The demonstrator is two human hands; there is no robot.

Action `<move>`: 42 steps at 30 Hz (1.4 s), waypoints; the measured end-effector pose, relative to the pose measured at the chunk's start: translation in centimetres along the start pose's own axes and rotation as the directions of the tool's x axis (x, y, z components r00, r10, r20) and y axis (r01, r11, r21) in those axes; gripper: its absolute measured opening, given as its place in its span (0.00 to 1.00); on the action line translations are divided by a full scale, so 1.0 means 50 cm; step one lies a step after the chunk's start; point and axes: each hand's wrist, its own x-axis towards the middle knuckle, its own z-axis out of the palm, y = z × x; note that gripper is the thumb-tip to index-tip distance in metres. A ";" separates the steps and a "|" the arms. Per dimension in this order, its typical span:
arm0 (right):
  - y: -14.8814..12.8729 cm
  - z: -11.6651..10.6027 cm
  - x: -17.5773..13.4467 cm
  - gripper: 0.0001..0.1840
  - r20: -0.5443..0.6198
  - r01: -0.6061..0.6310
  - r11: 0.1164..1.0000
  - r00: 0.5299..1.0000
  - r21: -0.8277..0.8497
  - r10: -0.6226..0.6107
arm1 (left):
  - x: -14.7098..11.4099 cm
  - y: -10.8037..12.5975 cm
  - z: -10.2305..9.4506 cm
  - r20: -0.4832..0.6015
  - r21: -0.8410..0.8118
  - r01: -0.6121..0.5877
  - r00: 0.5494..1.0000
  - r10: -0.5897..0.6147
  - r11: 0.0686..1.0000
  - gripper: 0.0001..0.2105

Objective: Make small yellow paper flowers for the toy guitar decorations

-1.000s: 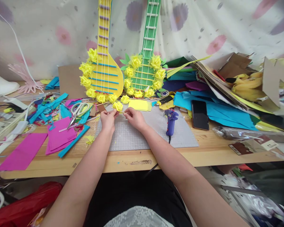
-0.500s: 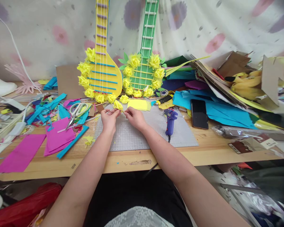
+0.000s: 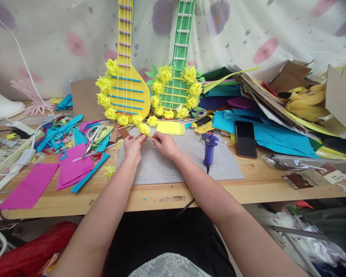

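A yellow paper flower [image 3: 144,129] is pinched in the fingers of my left hand [image 3: 133,147], above the far left part of the grey cutting mat [image 3: 158,169]. My right hand [image 3: 165,144] is closed on the lower end of the same flower, its thumb and forefinger pressed together. Behind my hands lie loose yellow paper flowers [image 3: 152,121] and a stack of yellow paper pieces [image 3: 170,128]. A yellow paper guitar [image 3: 129,94] and a green paper guitar [image 3: 177,92], both edged with yellow flowers, lean at the back.
Right of my hands a blue glue gun [image 3: 210,149] rests on the mat. Farther right lie a phone [image 3: 246,139] and blue paper sheets [image 3: 276,140]. On the left are scissors [image 3: 96,135], magenta paper [image 3: 76,163], and paper scraps. A cardboard pile [image 3: 269,102] stands at back right.
Both hands keep their hold on the yellow flower with almost no movement. The whole view has shifted slightly, so things appear a little farther right.
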 end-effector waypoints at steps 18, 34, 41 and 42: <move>0.006 0.020 -0.002 0.07 -0.087 -0.013 0.999 0.996 0.043 0.017 | 0.002 0.002 0.000 0.008 0.008 0.040 0.999 -0.040 0.999 0.18; 0.004 0.018 -0.001 0.06 -0.057 -0.010 1.000 0.998 -0.013 0.009 | 0.011 -0.002 0.000 -0.009 -0.022 0.055 0.998 -0.055 0.998 0.18; 0.002 0.020 -0.002 0.06 -0.057 -0.024 0.999 0.998 -0.022 0.022 | 0.011 -0.008 0.002 -0.020 -0.013 0.009 1.000 -0.009 1.000 0.20; 0.000 0.019 -0.002 0.06 -0.050 -0.030 0.999 0.998 -0.031 0.029 | 0.010 -0.008 0.001 -0.020 -0.008 0.011 1.000 -0.011 1.000 0.20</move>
